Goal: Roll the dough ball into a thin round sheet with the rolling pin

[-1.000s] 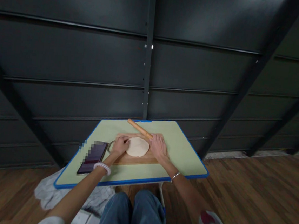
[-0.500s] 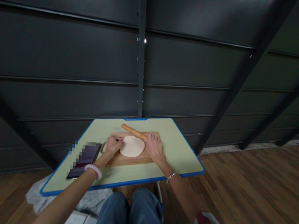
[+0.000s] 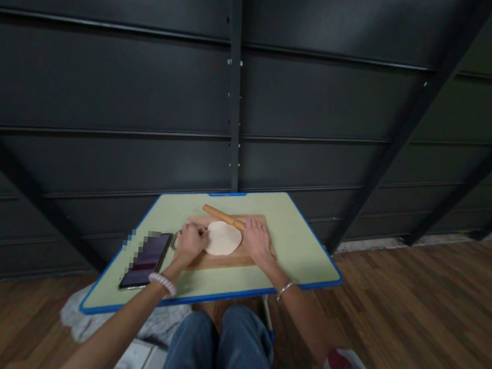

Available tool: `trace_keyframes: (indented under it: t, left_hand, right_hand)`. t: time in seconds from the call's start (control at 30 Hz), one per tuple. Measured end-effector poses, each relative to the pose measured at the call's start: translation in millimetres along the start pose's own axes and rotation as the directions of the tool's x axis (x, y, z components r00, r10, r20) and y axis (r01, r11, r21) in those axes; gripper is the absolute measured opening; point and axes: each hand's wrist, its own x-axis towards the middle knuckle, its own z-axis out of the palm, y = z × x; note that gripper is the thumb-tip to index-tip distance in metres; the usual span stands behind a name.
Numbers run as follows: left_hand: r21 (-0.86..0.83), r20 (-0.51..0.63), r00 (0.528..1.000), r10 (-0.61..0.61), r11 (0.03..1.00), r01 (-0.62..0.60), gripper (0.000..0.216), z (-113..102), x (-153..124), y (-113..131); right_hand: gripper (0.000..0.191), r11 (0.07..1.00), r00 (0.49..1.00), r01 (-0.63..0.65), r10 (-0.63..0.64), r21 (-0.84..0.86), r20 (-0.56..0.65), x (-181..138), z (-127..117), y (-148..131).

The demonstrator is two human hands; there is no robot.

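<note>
A table (image 3: 300, 253) holds a board (image 3: 225, 262) with flat dough (image 3: 224, 240) on it. Behind the dough, a pin (image 3: 222, 216) slants, far left to near right. The right hand (image 3: 257, 239), nearer the pin, covers its near end; I can't tell how tight. The left hand (image 3: 191, 240) has bent fingers at the dough's left edge; any pinch is hidden.

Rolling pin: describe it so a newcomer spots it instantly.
On the blue-edged table sits a wooden board. Across its far edge lies the rolling pin, near end at the right hand. Unlike the flat dough, it's a slim rod.
</note>
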Motion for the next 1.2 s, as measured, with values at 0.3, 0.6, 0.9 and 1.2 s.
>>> trace_keyframes:
  t: [0.3,0.6,0.9,1.2]
  left_hand:
    - [0.174,0.086,0.934,0.348,0.917,-0.358,0.036,-16.9,-15.0,-10.1]
    - [-0.238,0.253,0.840,0.480,0.873,-0.427,0.039,-35.0,35.1,-41.7]
    - [-0.201,0.117,0.903,0.413,0.900,-0.386,0.029,-12.3,25.4,-11.1]
    - [-0.476,0.076,0.992,0.104,0.878,-0.055,0.019,5.0,29.8,-8.0]
  right_hand:
    - [0.028,1.000,1.000,0.007,-0.007,-0.001,-0.016,-0.3,4.0,0.0]
    - [0.031,1.000,1.000,-0.012,0.012,0.012,0.009,-1.4,-4.0,-3.4]
    - [0.028,1.000,1.000,0.001,-0.001,0.025,0.012,-1.7,-1.4,-0.4]
    - [0.027,1.000,1.000,-0.002,0.002,0.028,-0.004,-1.4,-0.1,0.1]
